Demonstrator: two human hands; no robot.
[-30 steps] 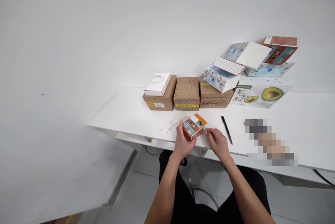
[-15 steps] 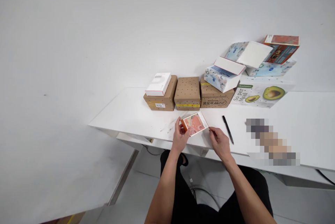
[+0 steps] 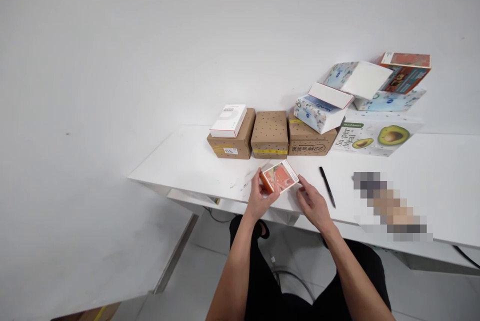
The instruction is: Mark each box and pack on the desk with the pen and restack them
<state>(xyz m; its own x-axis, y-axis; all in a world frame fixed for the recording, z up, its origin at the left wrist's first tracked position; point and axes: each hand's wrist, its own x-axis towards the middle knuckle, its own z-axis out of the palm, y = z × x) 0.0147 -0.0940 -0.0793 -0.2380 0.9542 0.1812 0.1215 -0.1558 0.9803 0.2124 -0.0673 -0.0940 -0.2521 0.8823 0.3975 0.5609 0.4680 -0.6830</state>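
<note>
A small orange-and-white printed box (image 3: 280,177) is tilted above the front part of the white table (image 3: 195,161). My left hand (image 3: 259,199) grips its left end, with the thumb along the near edge and fingers around the orange side. At the box's right end is my right hand (image 3: 313,204), its fingers apart and the fingertips at or close to the corner; whether they touch it I cannot tell. A black pen (image 3: 327,187) lies on the table just right of my right hand.
Behind stand a brown carton (image 3: 229,147) with a white box (image 3: 228,120) on top, a middle carton (image 3: 270,133) and a right carton (image 3: 311,142) under an opened floral box (image 3: 313,111). An avocado-printed box (image 3: 375,136) bears more boxes. A blurred-out patch (image 3: 390,206) covers the table's right.
My right hand's fingers have spread from a pinch at the box's right corner. My left hand keeps its hold, and the box has barely shifted.
</note>
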